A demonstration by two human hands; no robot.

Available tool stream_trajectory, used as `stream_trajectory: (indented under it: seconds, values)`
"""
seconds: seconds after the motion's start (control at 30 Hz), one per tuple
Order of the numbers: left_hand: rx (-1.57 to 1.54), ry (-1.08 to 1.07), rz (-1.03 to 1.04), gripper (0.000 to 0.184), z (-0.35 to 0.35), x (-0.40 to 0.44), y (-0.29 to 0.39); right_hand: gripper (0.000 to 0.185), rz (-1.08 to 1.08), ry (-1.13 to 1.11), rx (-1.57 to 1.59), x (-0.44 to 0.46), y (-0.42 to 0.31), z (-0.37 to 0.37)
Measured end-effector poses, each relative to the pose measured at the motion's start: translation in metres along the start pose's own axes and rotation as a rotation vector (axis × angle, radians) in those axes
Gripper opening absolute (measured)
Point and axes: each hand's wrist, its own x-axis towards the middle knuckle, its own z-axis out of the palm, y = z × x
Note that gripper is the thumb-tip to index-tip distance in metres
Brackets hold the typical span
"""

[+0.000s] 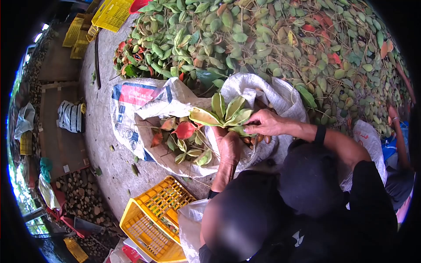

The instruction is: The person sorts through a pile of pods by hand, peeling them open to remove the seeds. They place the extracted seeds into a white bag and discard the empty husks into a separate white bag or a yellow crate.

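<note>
A star-shaped cluster of green pods (pixel 226 115) spreads open above two white woven sacks. From below, my left hand (pixel 229 147) is closed around the base of the cluster. My right hand (pixel 266 122) has its fingers pinched on the lowest right pod of that cluster. Under my left hand, the left sack (pixel 158 154) holds green and red pods (pixel 184 130). Beneath my right hand, brown seeds (pixel 259 139) show in the right sack (pixel 291 98). My left fingertips are partly hidden behind the pods.
A large heap of pods and stems (pixel 263 44) covers the floor ahead. A yellow crate (pixel 153 204) stands at the lower left, with more yellow crates (pixel 112 15) at the upper left. At the far right, another person's arm (pixel 400 140) reaches toward the heap.
</note>
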Motion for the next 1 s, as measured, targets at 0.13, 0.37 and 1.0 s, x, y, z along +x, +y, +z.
stream_trajectory:
  seconds: [0.13, 0.37, 1.0]
  values:
    - [0.053, 0.005, 0.001, 0.086, 0.003, -0.002, 0.004, 0.044, -0.317, 0.071, -0.438, 0.01, 0.013, 0.002]
    - [0.063, 0.05, -0.035, 0.085, 0.008, 0.001, 0.003, 0.031, -0.132, 0.073, 0.116, 0.068, 0.097, -0.006]
    - [-0.026, -0.038, -0.076, 0.083, -0.008, 0.01, -0.01, 0.028, -0.23, 0.158, -0.116, 0.026, 0.033, 0.0]
